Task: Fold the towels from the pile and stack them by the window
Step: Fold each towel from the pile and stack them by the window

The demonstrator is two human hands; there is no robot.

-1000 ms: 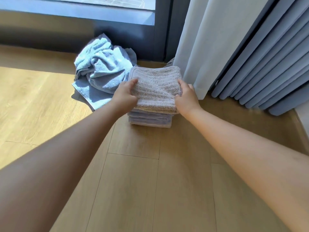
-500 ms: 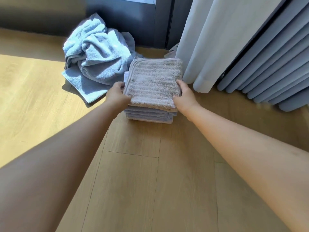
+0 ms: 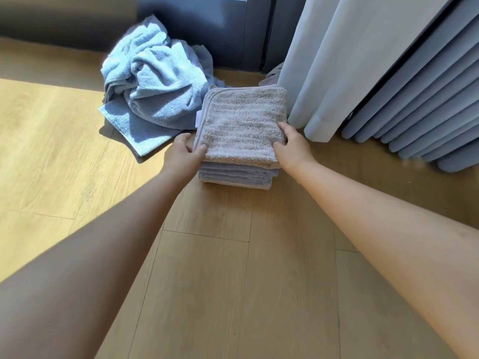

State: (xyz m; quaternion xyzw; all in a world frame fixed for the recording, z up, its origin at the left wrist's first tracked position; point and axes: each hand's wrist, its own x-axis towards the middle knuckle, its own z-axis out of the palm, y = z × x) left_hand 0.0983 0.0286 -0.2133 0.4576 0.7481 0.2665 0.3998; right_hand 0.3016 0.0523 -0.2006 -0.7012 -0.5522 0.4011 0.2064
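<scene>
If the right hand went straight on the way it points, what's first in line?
The top folded towel, which the right hand grips at its edge; beyond it, probably the window frame, depth unclear.

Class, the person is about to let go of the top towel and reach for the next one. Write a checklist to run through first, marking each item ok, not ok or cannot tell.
1. Grey towel lies flat on the stack: ok.
2. Its near edge lines up roughly with the layers beneath: ok.
3. Hands free to reach: not ok; the left hand and the right hand each pinch a near corner of the grey towel.
4. Unfolded blue pile lies just left of the stack: ok.
5. Stack's far corner apart from the curtain: cannot tell.
</scene>
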